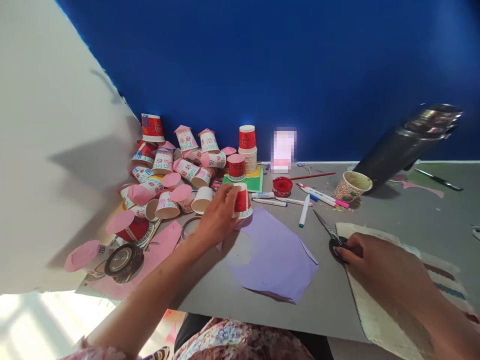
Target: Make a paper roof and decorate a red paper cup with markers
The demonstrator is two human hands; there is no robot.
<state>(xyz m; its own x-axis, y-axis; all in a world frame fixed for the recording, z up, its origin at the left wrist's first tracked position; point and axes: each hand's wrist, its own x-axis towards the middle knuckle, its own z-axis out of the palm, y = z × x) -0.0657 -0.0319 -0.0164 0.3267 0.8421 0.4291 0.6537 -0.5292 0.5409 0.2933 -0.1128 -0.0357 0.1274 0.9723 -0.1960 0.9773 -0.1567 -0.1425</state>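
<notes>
My left hand (218,215) is closed around a red and white paper cup (242,201), upside down, with green strokes along its rim. Just below it lies a sheet of purple paper (275,260) with a round hole cut in its left part. On the right, my right hand (369,255) grips the black handles of a pair of scissors (327,227), whose blades point away to the upper left. The scissors are low over the table, beside a cream cloth (378,305). Whether they touch the table I cannot tell.
Several decorated cups with pink paper tops (165,202) crowd the left side. A cup stack (247,150), markers (304,212) and a red paint jar (282,186) lie behind the purple paper. A black flask (397,150) leans at right, near a patterned cup (352,187). Tape (123,262) lies left.
</notes>
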